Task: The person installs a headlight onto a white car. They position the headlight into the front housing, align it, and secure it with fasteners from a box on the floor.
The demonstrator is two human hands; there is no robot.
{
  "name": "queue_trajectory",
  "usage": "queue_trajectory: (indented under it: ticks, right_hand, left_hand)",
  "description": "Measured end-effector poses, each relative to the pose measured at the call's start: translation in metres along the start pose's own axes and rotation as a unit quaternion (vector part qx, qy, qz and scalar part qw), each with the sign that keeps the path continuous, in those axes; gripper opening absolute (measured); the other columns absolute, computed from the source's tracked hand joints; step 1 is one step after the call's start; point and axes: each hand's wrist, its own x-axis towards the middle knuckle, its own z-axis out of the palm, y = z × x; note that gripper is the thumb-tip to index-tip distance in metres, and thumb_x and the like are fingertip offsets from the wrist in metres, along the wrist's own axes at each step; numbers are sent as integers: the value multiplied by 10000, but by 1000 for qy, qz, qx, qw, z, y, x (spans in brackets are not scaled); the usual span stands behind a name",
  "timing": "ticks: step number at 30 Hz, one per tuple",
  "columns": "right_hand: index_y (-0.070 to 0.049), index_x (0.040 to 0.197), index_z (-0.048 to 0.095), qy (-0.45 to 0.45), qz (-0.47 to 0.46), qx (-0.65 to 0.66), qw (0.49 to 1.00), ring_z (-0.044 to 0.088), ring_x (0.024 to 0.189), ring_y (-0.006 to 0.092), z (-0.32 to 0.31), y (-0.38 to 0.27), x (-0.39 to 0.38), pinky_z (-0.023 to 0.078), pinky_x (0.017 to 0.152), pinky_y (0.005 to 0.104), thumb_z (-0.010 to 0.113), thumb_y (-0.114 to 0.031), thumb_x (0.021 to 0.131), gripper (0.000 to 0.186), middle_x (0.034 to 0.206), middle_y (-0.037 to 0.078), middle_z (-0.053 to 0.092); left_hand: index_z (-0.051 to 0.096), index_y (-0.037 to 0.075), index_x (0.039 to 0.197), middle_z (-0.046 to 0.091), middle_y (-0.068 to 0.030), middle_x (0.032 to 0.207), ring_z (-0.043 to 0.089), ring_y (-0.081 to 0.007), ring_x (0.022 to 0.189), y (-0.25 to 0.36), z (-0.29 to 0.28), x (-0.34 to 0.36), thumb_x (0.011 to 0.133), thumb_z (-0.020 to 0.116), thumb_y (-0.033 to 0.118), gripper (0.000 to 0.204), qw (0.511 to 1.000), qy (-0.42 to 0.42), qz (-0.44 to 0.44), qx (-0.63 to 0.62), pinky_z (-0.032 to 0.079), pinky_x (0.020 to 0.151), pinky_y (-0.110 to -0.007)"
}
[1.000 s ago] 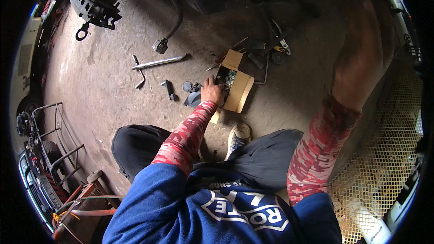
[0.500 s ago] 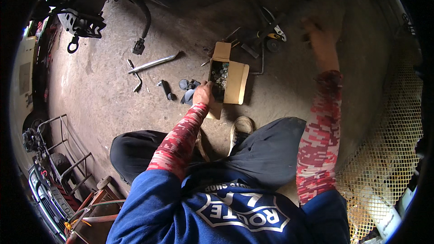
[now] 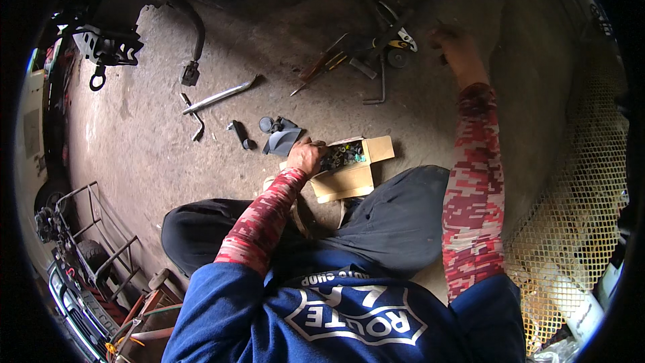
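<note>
My left hand [image 3: 307,156] is closed on the left end of a small open cardboard box [image 3: 344,183], whose flaps stand folded out. Inside the box lie many small bolts, nuts and clips [image 3: 348,153], some green. To the far right, in shadow, my right hand [image 3: 459,54] reaches over the floor with its fingers apart and nothing visible in them. Closest to it are yellow-and-black handled pliers [image 3: 403,40] and a round black part [image 3: 398,58]. A dark grey curved piece [image 3: 282,141] lies just beyond my left hand.
Screwdrivers [image 3: 322,66] and a bent metal bar [image 3: 383,84] lie ahead. Left of the box are a silver wrench bar [image 3: 220,96], a cross-handled tool [image 3: 193,117] and a black elbow-shaped part [image 3: 240,134]. Expanded metal mesh [image 3: 564,228] stands at right, a metal rack [image 3: 101,222] at left.
The box has turned from lengthwise to crosswise and come nearer my legs, with my left hand on its end. My right hand has shifted slightly left and its blur is less.
</note>
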Motion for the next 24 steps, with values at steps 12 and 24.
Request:
queue_trajectory:
  ticks: [12,24]
  right_hand:
    - [-19,1150,709,123,-2,-26,992,680,972,375,-9,17,9,493,845,439,576,-236,877,373,1056,219,720]
    - [-3,1073,718,15,39,-3,999,649,765,233,-2,18,0,483,744,395,612,-312,868,385,836,121,695]
  left_hand:
    - [706,55,941,691,-203,1001,642,-402,1043,-18,-19,3,777,607,204,243,936,96,-224,-256,516,917,-453]
    - [641,62,1104,703,-244,1035,676,-428,1017,-3,-4,-23,906,572,333,343,943,-106,-301,-96,550,843,-519]
